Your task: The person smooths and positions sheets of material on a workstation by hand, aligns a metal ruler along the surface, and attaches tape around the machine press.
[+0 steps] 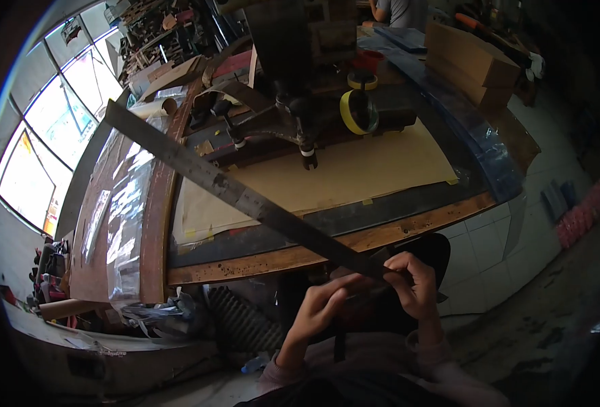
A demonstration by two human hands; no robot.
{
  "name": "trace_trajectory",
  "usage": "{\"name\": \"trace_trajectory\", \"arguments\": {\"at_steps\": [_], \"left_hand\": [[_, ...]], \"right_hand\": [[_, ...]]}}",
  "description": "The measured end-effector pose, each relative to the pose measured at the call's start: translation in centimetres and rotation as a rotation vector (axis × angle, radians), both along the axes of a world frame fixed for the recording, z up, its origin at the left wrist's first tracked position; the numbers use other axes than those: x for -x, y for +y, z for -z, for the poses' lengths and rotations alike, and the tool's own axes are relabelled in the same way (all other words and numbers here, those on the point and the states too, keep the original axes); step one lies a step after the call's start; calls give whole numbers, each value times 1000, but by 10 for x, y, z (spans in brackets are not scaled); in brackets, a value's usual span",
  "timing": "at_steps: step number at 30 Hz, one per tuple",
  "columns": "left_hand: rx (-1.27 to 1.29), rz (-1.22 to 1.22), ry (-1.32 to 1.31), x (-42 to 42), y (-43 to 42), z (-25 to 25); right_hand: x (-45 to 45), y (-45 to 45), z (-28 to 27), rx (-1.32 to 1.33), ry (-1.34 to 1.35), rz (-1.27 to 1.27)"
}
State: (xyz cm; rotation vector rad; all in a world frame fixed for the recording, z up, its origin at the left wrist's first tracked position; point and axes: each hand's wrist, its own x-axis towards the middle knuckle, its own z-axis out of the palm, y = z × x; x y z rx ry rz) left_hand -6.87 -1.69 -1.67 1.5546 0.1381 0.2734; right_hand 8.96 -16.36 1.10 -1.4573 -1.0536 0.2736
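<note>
Ruler (245, 202): slants over the desk (245, 263), near end off its front edge.
Right grip (416, 285): you pinch that end.
Left grip (319, 308): before the desk; can't tell if you've closed it.

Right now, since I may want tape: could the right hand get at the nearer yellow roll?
Probably not yet: the right hand holds the ruler, and the yellow roll is well back by the machine. The way over the paper looks clear, though.
</note>
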Motion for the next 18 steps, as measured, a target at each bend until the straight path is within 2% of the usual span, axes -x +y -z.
{"name": "trace_trajectory", "arguments": {"at_steps": [2,4,5,8,9,12,15,18], "left_hand": [[305,-11,-116,-18,-14,18],[544,-33,-220,-32,-17,16],[621,-58,-221,-35,-16,15],[780,-203,-384,-47,1,-7],[797,-197,-392,-47,11,-17],[745,-273,-439,-55,31,-40],[765,-310,-523,-62,47,-42],[756,-349,-536,-72,51,-38]], "right_hand": [[-4,-4,3,10,24,48],[-10,-7,5,20,49,99],[-15,-2,7,-89,-70,119],[-24,-16,10,-15,-189,157],[-31,-26,16,32,-124,73],[-44,-66,42,226,313,-107],[-50,-97,63,277,509,-134],[-50,-118,84,331,525,-74]]}}
